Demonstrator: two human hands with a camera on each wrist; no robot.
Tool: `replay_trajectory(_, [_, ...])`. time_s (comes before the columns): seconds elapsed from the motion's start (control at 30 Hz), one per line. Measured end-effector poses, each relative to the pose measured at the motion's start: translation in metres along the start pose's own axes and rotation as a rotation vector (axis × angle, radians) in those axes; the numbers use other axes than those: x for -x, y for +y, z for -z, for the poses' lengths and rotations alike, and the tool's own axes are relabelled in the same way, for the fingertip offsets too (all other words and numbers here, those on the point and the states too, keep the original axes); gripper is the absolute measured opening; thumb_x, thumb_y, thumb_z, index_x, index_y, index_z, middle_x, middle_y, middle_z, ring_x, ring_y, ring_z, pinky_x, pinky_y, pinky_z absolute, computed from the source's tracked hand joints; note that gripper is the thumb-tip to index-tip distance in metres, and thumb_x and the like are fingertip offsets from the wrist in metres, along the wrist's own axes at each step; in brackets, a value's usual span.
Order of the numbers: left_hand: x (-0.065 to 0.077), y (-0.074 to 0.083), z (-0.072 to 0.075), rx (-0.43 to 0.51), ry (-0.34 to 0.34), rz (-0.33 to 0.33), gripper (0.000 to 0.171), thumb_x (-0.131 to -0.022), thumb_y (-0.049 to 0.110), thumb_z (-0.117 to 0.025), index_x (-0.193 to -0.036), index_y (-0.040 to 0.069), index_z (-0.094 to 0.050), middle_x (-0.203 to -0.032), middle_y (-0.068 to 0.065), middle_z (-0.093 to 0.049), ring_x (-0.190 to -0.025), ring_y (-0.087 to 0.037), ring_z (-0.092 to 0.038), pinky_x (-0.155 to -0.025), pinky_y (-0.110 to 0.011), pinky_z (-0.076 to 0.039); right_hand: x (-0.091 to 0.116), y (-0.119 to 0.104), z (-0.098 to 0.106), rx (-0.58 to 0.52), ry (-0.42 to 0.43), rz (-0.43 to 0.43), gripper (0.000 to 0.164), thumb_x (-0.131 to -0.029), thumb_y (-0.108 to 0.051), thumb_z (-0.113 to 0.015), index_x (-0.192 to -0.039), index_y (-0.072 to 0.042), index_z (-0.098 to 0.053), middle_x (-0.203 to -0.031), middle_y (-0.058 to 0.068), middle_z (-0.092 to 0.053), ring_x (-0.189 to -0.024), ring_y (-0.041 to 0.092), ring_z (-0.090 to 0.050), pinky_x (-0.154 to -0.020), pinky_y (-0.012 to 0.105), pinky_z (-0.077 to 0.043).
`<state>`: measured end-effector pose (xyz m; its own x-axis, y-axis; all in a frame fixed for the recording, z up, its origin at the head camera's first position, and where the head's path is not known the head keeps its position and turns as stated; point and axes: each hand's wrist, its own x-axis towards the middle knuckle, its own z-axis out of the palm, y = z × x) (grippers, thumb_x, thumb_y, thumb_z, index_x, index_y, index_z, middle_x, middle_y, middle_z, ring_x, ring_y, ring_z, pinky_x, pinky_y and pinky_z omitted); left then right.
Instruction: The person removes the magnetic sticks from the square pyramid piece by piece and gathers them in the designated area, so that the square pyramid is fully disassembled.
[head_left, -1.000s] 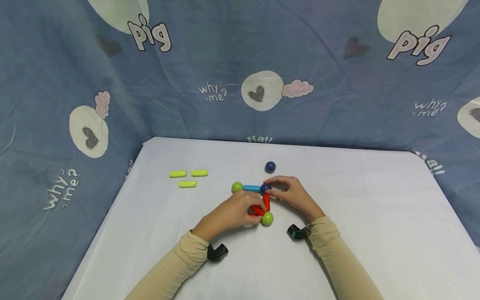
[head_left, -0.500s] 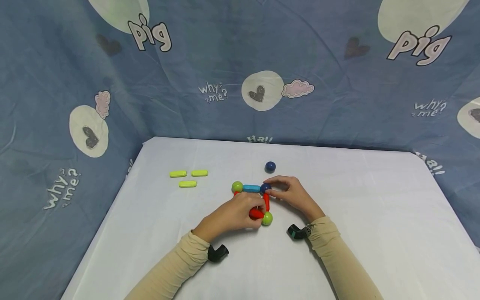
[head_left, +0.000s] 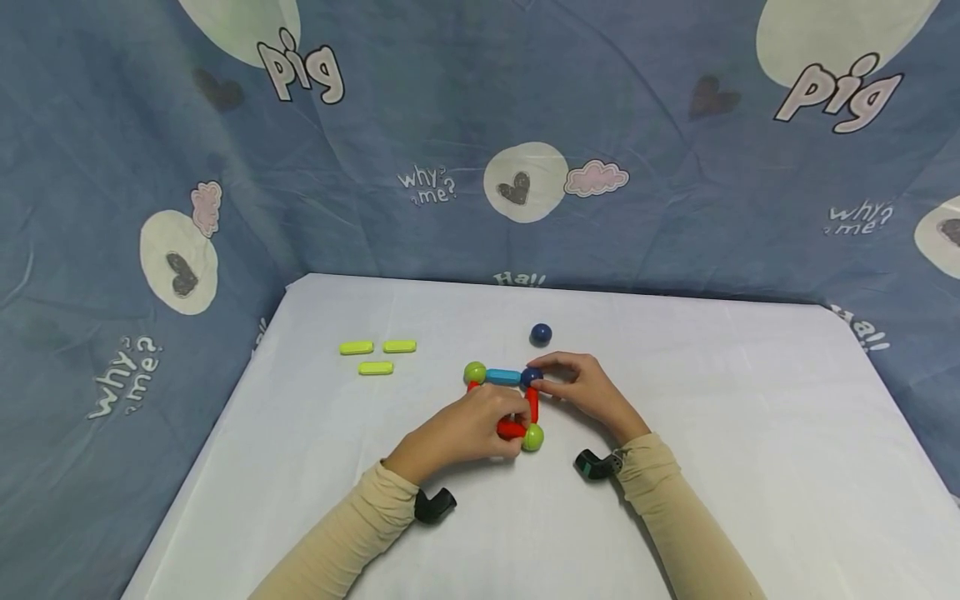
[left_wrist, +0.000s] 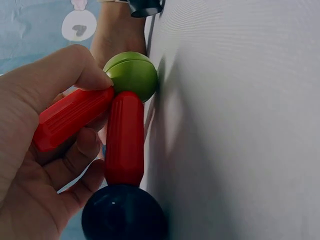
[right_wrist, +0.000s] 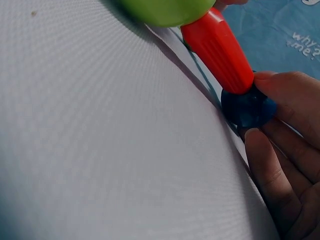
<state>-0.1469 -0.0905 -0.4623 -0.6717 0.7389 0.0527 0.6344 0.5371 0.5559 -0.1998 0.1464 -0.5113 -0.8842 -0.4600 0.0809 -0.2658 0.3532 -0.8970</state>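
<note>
In the head view, magnetic balls and rods form a frame on the table. My left hand (head_left: 476, 421) grips a red rod (left_wrist: 75, 117) between thumb and fingers, its end at the near green ball (left_wrist: 132, 77). A second red rod (left_wrist: 125, 140) runs from that ball to a dark blue ball (left_wrist: 122, 215), which my left hand hides in the head view. My right hand (head_left: 588, 387) pinches another dark blue ball (right_wrist: 248, 106) at the far right corner. From it, a red rod (right_wrist: 218, 52) reaches the near green ball, and a light blue rod (head_left: 502, 377) reaches the far green ball (head_left: 475, 372).
A loose dark blue ball (head_left: 541, 334) lies behind the frame. Several yellow-green rods, one of them a yellow-green rod (head_left: 375, 367), lie at the back left of the white table (head_left: 712, 400). A patterned blue cloth (head_left: 420, 100) hangs beyond the table.
The near green ball has shifted slightly left with the red rod at my left hand. A bit of red now shows below the far green ball. My right hand stays in place.
</note>
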Motion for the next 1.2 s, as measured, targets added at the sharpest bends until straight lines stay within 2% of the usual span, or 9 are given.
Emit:
replay_trajectory(0.17, [0.0, -0.002, 0.001, -0.003, 0.006, -0.02, 0.015, -0.085, 0.015, -0.078, -0.099, 0.015, -0.073, -0.095, 0.005, -0.069, -0.086, -0.005, -0.058, -0.076, -0.015, -0.052, 0.0, -0.001, -0.001, 0.003, 0.01, -0.004, 0.032, -0.092, -0.017, -0.079, -0.123, -0.01, -0.075, -0.123, 0.01, -0.075, -0.103, 0.021, -0.065, -0.067, 0.023, -0.057])
replay_trajectory(0.43, [-0.002, -0.004, -0.001, -0.011, 0.004, -0.031, 0.015, -0.085, 0.017, -0.078, -0.098, 0.016, -0.071, -0.093, 0.006, -0.069, -0.083, -0.004, -0.058, -0.074, -0.013, -0.051, -0.001, -0.003, 0.0, 0.029, 0.015, -0.024, 0.034, -0.092, -0.009, -0.077, -0.124, -0.002, -0.072, -0.124, 0.017, -0.073, -0.113, 0.032, -0.065, -0.069, 0.02, -0.055])
replay_trajectory(0.67, [-0.001, -0.005, 0.005, 0.033, -0.008, -0.02, 0.014, -0.086, 0.016, -0.078, -0.098, 0.017, -0.071, -0.092, 0.009, -0.068, -0.083, -0.004, -0.058, -0.072, -0.015, -0.051, 0.006, -0.031, 0.004, 0.003, 0.013, -0.023, 0.031, -0.092, -0.007, -0.076, -0.122, 0.0, -0.073, -0.122, 0.018, -0.074, -0.107, 0.031, -0.065, -0.068, 0.021, -0.055])
replay_trajectory(0.77, [0.0, -0.005, 0.011, 0.049, 0.019, -0.017, 0.013, -0.087, 0.016, -0.079, -0.099, 0.017, -0.072, -0.094, 0.009, -0.068, -0.085, -0.006, -0.057, -0.073, -0.017, -0.051, 0.008, -0.034, 0.004, -0.001, 0.012, -0.019, 0.032, -0.093, -0.007, -0.076, -0.123, 0.001, -0.072, -0.123, 0.019, -0.073, -0.105, 0.03, -0.065, -0.067, 0.021, -0.056])
replay_trajectory(1.0, [0.009, -0.008, 0.025, 0.047, 0.119, 0.074, 0.019, -0.089, 0.023, -0.083, -0.106, 0.017, -0.076, -0.101, 0.008, -0.066, -0.092, -0.008, -0.06, -0.084, -0.025, -0.056, 0.001, -0.003, 0.0, 0.012, 0.012, -0.025, 0.032, -0.093, -0.011, -0.077, -0.125, -0.006, -0.073, -0.124, 0.014, -0.074, -0.1, 0.02, -0.063, -0.067, 0.024, -0.057])
replay_trajectory(1.13, [0.016, -0.014, 0.034, 0.064, 0.185, 0.112, 0.017, -0.088, 0.022, -0.084, -0.104, 0.019, -0.077, -0.1, 0.01, -0.062, -0.09, -0.006, -0.061, -0.082, -0.024, -0.057, 0.004, -0.017, 0.0, 0.015, 0.005, -0.032, 0.032, -0.093, -0.009, -0.076, -0.124, -0.002, -0.072, -0.124, 0.018, -0.073, -0.102, 0.026, -0.063, -0.068, 0.022, -0.057])
replay_trajectory(1.2, [0.02, -0.019, 0.038, 0.043, 0.221, 0.119, 0.015, -0.088, 0.021, -0.084, -0.101, 0.021, -0.077, -0.099, 0.011, -0.063, -0.091, -0.006, -0.06, -0.083, -0.024, -0.056, 0.006, -0.025, 0.0, 0.013, 0.001, -0.029, 0.032, -0.093, -0.008, -0.075, -0.124, -0.001, -0.072, -0.123, 0.019, -0.073, -0.104, 0.029, -0.063, -0.068, 0.022, -0.056])
